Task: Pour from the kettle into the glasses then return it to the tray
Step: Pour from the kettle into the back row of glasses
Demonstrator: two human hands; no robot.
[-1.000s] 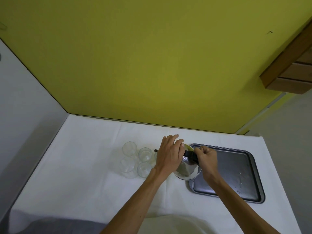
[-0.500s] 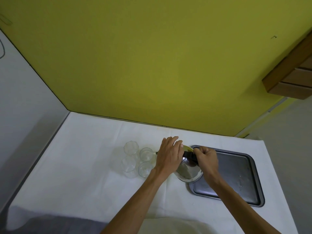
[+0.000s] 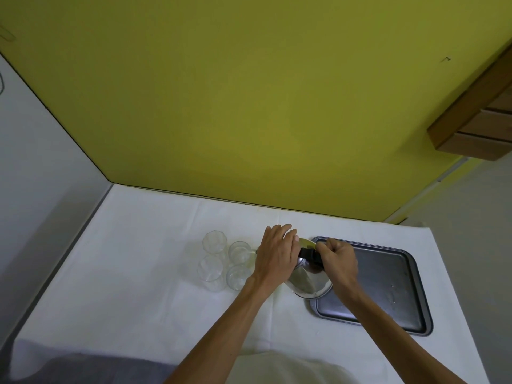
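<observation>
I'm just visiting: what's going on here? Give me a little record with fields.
action: tilting a shiny metal kettle toward the glasses
right hand: gripping the kettle's black handle
left hand: resting on the kettle's top
glasses: four clear glass tumblers, clustered left of the kettle
tray: dark rectangular metal tray, right of the kettle
surface: white tablecloth

A white cloth-covered bench [image 3: 133, 278] fills the lower part of the view, its cloth faintly creased. Behind it rises a plain yellow-green wall [image 3: 249, 92], meeting a pale grey side wall [image 3: 33, 162] at the left. A brown wooden cabinet [image 3: 482, 120] juts in at the upper right.
</observation>
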